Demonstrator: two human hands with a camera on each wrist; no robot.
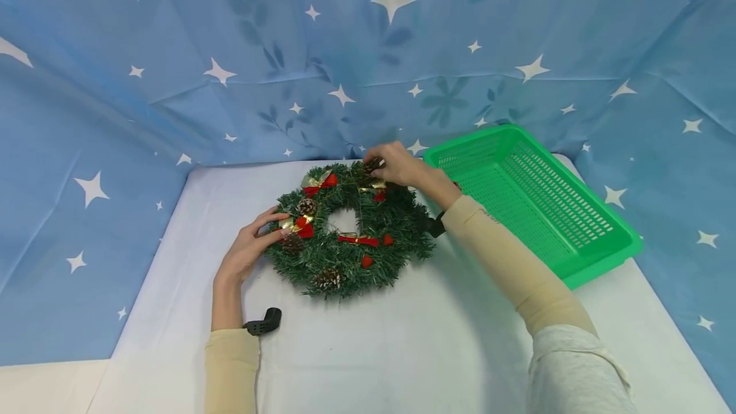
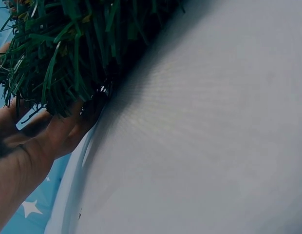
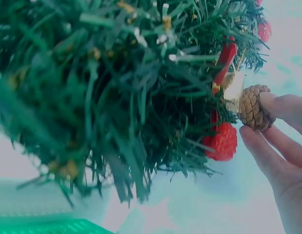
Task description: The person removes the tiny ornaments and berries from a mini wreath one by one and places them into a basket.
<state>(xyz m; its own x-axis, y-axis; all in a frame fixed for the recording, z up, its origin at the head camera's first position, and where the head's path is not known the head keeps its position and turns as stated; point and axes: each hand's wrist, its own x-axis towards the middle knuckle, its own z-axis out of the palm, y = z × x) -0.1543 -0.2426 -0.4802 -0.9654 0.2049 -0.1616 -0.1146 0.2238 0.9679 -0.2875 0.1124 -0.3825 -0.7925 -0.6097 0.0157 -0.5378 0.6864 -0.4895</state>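
Note:
A green artificial Christmas wreath [image 1: 374,273] lies on the white table, decorated with red-and-gold bows, red berries and pine cones. At its left edge my left hand [image 1: 247,249] holds the wreath, fingers against the greenery beside a bow [image 1: 303,227]. Dark needles of the wreath [image 2: 78,48] hide part of the left hand [image 2: 39,136] in the left wrist view. At the wreath's far side, my right hand [image 1: 393,163] pinches a brown pine cone [image 3: 255,107] between thumb and fingers. Close to that cone are a gold-and-red bow [image 3: 233,87] and a red berry [image 3: 223,141].
A green plastic basket [image 1: 575,209] with slotted sides stands at the right, beside my right forearm. One small dark object shows near its left rim, partly behind the arm. Blue star-patterned cloth [image 1: 345,30] hangs behind and beside the white table [image 1: 356,356].

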